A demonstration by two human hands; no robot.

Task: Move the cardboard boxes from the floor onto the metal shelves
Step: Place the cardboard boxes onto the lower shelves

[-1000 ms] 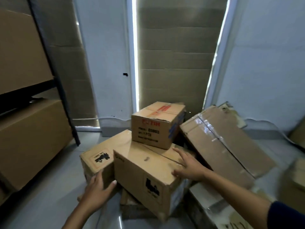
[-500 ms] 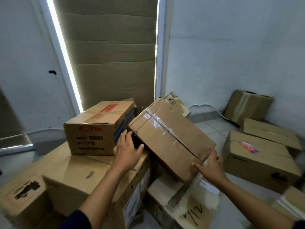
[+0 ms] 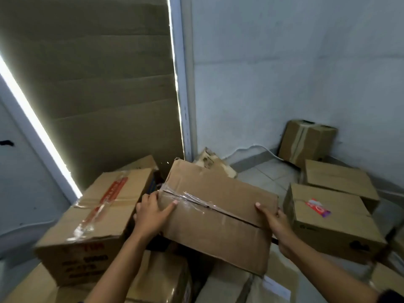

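At far left a pale wall [image 3: 19, 182] carries a small dark mark, and a bright strip of light [image 3: 32, 121] runs slantwise down beside a tall sheet of brown cardboard [image 3: 98, 84] that covers the opening. A white frame [image 3: 183, 84] bounds that sheet on its right.

Below, a red-taped box [image 3: 91, 217] sits on top of other boxes in the pile, its front printed in blurred red and dark letters. The left hand [image 3: 150, 215] presses flat on the left end of the taped box [image 3: 218, 211], thumb lying along the clear tape on its top seam, fingers wrapped round the end. This box lies tilted on the pile, just right of the red-taped one and touching or nearly touching it. The right hand [image 3: 275, 221] clasps its right end, thumb on top, fingers hidden behind the edge. Both hands are closed on it. Under it lie more boxes, one with a white label [image 3: 276, 287].

A torn flap [image 3: 212, 160] sticks up behind. To the right, the grey tiled floor [image 3: 269, 176] meets a bluish-white wall [image 3: 295, 73], along whose foot a white cable [image 3: 255, 147] runs. A sticker box [image 3: 328, 221] rests on the floor just right of the right hand; a flat box [image 3: 338, 178] lies behind it, and a corner box [image 3: 306, 141] leans against the wall.
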